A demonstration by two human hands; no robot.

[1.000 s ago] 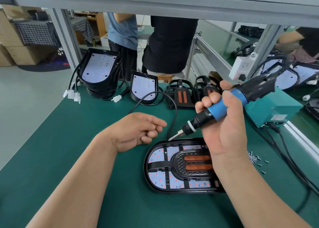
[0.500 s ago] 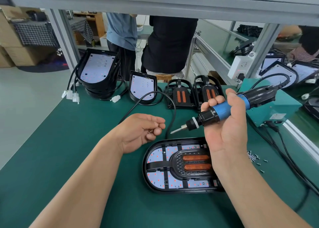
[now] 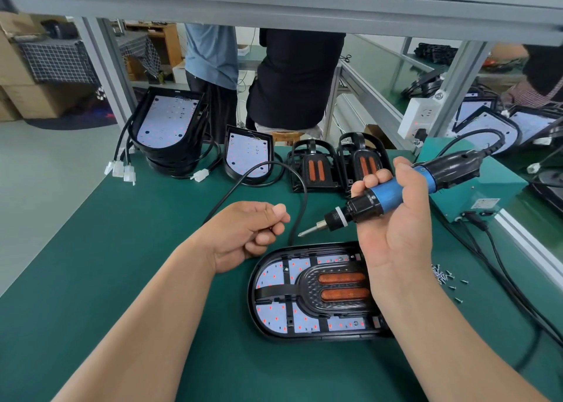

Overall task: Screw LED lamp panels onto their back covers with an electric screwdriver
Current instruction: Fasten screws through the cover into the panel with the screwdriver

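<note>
On the green bench mat point(image 3: 122, 249), below both hands, lies the oval black back cover point(image 3: 252, 298) with its white LED panel point(image 3: 271, 279) seated inside. Above it the right hand point(image 3: 393, 237) wraps its fingers round the blue-and-black electric screwdriver point(image 3: 390, 193), bit aimed down-left, clear of the panel. The left hand point(image 3: 243, 234) hovers beside the bit, fingers curled, thumb pressed to forefinger; whether a screw sits there I cannot tell. A screw could drop while being loaded, or a slanted bit could skid onto the LEDs.

Dark green matted workbench point(image 3: 91, 249), bearing a black oval lamp cover with white LED panel point(image 3: 304, 295) in front, stacked black covers point(image 3: 169, 145) behind, loose silver screws point(image 3: 440, 275) at right.
</note>
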